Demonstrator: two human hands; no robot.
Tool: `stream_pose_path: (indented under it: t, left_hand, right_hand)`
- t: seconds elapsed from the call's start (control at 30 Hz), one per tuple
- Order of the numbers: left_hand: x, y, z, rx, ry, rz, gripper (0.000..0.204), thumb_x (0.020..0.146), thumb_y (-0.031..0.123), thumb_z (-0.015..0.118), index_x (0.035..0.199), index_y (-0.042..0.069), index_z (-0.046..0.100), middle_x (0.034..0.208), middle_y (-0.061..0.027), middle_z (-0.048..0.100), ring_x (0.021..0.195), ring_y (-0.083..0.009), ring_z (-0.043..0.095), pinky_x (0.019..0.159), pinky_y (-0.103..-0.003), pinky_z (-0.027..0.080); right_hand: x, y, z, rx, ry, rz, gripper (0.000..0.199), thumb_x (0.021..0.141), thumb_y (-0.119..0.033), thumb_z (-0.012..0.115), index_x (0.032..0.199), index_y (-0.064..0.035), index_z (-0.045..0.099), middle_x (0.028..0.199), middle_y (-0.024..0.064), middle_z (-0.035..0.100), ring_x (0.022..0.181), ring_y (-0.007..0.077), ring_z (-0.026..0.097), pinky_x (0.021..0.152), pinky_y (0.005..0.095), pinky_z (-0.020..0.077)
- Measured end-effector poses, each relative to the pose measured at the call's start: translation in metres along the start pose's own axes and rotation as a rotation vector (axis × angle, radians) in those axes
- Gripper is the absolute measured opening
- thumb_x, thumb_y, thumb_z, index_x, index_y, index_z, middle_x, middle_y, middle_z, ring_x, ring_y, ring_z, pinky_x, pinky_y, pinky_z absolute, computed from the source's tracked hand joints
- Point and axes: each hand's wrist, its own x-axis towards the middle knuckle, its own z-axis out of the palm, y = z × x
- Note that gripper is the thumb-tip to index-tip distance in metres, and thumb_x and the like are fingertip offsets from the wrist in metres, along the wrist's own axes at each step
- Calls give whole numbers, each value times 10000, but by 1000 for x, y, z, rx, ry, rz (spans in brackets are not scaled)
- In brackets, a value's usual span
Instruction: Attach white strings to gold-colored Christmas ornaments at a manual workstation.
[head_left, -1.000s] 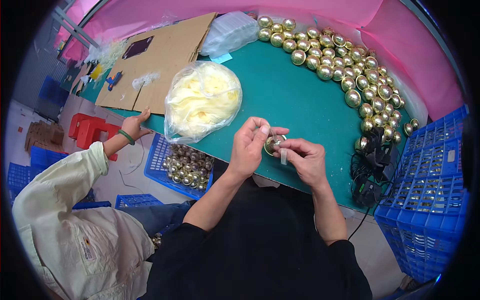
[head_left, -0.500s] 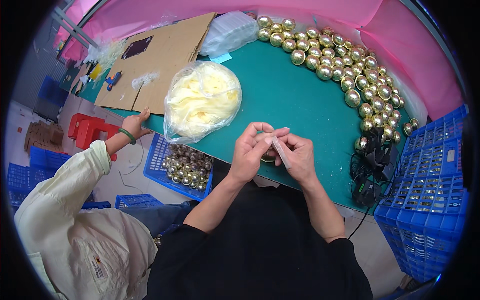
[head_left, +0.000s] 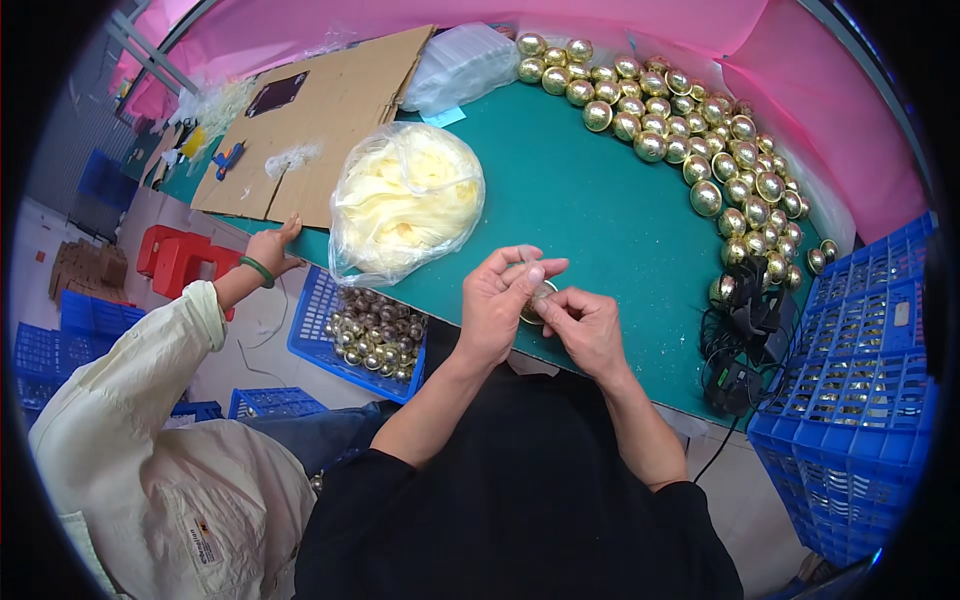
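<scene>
Gold ball sat pinched between our left hand and right hand, seemingly mid-assembly; next we needed a steady grip.

A green-topped table carries everything, and the left hand and right hand meet just above its near edge. Just left of the left hand lies a clear bag of pale yellow fibre, with a cardboard sheet beyond it. Well beyond and right of the right hand, gold balls lie in a curving heap, and black cables and chargers sit near its right.
</scene>
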Motion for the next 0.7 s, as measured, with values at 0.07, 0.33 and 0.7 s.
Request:
stream_pose_path:
  t: [0.07,0.33,0.7]
  left_hand:
    - [1,0,0,-16,8,-4,298,1032,125,675,1260,-26,558,1193,-273,723,937,-195,733,840,-325,595]
    - [1,5,-2,-24,30,-33,374,1030,117,674,1327,-62,531,1213,-288,707,1057,-260,725,900,-366,605]
    - [-1,10,-4,1,49,-42,415,1007,48,680,1367,-87,524,1233,-280,705,1194,-295,686,980,-382,586]
  right_hand:
    - [-4,5,1,28,3,-3,223,983,-175,756,847,3,760,683,9,682,624,44,576,537,236,398]
    - [-12,17,0,22,-15,28,171,958,-155,767,906,7,782,695,16,695,635,56,605,553,241,443]
    - [-15,24,2,20,-42,44,155,939,-149,777,942,6,795,700,17,705,645,58,622,568,241,469]
